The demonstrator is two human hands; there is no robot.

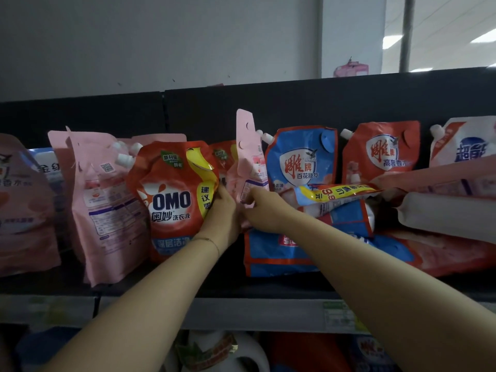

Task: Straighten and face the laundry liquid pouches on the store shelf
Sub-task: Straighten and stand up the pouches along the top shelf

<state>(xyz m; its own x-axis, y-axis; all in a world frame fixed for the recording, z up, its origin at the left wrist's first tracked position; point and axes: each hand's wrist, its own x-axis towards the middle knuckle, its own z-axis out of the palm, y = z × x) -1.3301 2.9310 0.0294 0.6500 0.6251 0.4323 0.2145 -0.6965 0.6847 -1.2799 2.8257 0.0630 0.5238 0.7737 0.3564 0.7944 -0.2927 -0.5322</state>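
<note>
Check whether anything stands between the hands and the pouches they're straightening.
Nothing visible does. The left hand grips the right edge of the red OMO pouch, and the right hand pinches the upright pink pouch. Toppled pouches crowd the pink one's right side.

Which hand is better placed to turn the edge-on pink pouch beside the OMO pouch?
Probably the right hand: it pinches the pink pouch, while the left hand grips the edge of the OMO pouch.
</note>
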